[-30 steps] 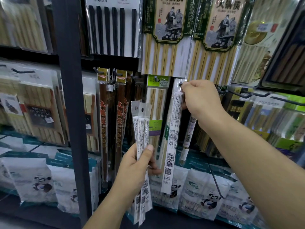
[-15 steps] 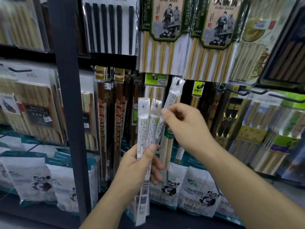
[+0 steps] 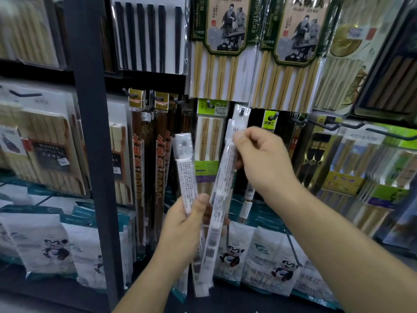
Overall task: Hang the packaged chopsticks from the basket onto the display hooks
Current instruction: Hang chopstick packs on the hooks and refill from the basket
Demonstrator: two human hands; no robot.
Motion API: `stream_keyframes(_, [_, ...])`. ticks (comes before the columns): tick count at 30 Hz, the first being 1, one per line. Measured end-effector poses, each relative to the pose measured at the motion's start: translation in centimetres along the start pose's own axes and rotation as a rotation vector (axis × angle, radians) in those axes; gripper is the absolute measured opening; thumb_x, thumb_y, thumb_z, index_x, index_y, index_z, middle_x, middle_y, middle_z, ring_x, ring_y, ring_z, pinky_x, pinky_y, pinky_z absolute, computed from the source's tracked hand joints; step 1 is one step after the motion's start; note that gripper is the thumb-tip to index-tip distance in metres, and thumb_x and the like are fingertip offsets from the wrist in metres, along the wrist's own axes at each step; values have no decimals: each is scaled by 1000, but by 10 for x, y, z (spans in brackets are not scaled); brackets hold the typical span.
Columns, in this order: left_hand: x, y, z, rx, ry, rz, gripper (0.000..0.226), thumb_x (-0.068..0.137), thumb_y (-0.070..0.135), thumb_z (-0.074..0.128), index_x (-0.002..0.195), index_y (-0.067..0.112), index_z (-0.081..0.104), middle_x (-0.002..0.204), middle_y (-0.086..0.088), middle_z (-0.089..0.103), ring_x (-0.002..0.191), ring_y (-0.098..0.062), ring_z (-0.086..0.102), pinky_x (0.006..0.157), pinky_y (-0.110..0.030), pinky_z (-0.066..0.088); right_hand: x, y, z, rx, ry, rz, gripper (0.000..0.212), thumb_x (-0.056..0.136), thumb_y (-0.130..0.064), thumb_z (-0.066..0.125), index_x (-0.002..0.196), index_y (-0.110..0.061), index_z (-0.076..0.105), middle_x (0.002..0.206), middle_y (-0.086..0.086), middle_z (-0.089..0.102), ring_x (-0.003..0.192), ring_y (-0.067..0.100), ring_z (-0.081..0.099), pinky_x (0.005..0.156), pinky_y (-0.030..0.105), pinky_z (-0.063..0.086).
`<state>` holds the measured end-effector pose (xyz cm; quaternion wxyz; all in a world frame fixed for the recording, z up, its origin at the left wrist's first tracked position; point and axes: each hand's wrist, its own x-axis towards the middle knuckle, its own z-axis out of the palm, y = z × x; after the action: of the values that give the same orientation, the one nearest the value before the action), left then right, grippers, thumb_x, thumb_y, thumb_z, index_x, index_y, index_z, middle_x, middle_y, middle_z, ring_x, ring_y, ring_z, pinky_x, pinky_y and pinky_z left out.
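My left hand grips an upright narrow clear chopstick pack with a white printed label, thumb across its front. My right hand pinches the top of a second, similar pack. This one slants up and to the right, and its lower part still passes by my left fingers. Just above my right hand, a third such pack hangs on a display hook, between two green-headed packs. The basket is out of view.
A dark upright post stands to the left. Long brown chopstick packs hang beside it. Big bamboo chopstick packs hang above. Bare black hooks stick out on the right. Panda-printed bags line the bottom shelf.
My right hand left the pack hanging on the hook, came down to the bundle in my left hand, and now draws one pack up and to the right.
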<state>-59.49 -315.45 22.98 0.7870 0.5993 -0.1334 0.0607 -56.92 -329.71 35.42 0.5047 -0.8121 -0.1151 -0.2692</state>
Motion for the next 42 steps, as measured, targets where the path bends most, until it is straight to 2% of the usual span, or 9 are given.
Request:
stream_keyframes(6, [5,-6,-8,164,84,36,40,87,62,56,74,24,56,61,0,53,49,-14,49,47,-23,44,31,-12,-7,-62,107,-11,39,106,-28,49,89,7,54,69,14,49,66,24,52,62,43,50])
stream_keyframes(11, [6,0,-5,-7,75,-90,61,89,70,43,90,12,62,58,4,41,45,-8,31,43,-23,25,37,-11,-5,-66,141,40,40,103,-24,52,79,6,43,61,5,39,61,24,50,63,40,54])
stream_keyframes(15, [7,0,-5,-37,64,-126,49,110,41,30,101,9,65,64,1,44,50,-12,34,50,-28,27,36,-12,-4,-84,151,56,41,101,-22,54,75,7,40,60,5,32,60,22,39,73,59,57])
stream_keyframes(21, [3,-3,-6,80,8,-103,38,109,43,37,98,11,56,69,7,52,61,-8,51,57,-25,46,36,-9,-5,-159,154,16,41,101,-23,52,67,-4,40,53,1,36,50,17,37,67,47,59])
stream_keyframes(24, [2,-3,-6,91,-41,-95,35,106,44,41,99,12,52,71,4,60,66,-13,63,58,-25,53,34,-3,-6,-298,158,-25,43,103,-32,51,65,-15,44,53,-7,41,44,7,36,54,31,41])
stream_keyframes(31, [2,4,-5,-44,-88,-78,38,88,44,64,108,13,56,86,-15,76,57,-28,69,48,-30,54,10,10,-7,-296,175,-10,35,101,-44,52,78,-17,53,64,-7,51,56,6,46,58,34,44])
stream_keyframes(36, [4,1,-6,-89,-53,-13,27,79,37,76,100,20,70,82,-16,74,51,-22,65,41,-27,49,-8,17,8,-188,-102,0,33,99,-44,57,77,-20,65,67,-7,65,53,1,53,52,19,47])
stream_keyframes(40, [5,0,-7,-114,-29,11,38,78,39,80,109,21,69,76,-9,68,46,-15,55,38,-24,42,-13,14,16,-89,-232,49,28,101,-42,58,84,-24,71,84,6,74,55,12,59,63,39,56])
stream_keyframes(42, [5,1,-7,-120,-51,33,38,80,48,80,107,25,70,75,-7,65,46,-13,51,39,-23,39,-14,13,18,6,-262,42,20,101,-34,61,87,-25,72,83,6,75,51,11,59,53,31,52])
